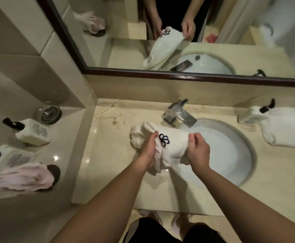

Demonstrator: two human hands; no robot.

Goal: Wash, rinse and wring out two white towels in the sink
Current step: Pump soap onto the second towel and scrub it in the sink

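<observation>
Both hands hold one white terry towel with a black embroidered emblem above the near-left rim of the round white basin sink. The left hand has its grip closed on the towel's left part; the right hand pinches its right edge. The towel's far-left end rests bunched on the beige marble bench, its middle stretched between the hands and partly over the basin.

The second white towel lies crumpled on the bench to the far right of the sink, touching a white pump dispenser. It is untouched at present.

The chrome faucet shows no visible stream, and whether water stands in the basin cannot be told. Whether the held towel is wet cannot be told either.

Judgement: the task appears to be at an early or middle stage. One towel is in hand, possibly being gathered for washing or wringing; the second towel's full cycle likely remains outstanding.
</observation>
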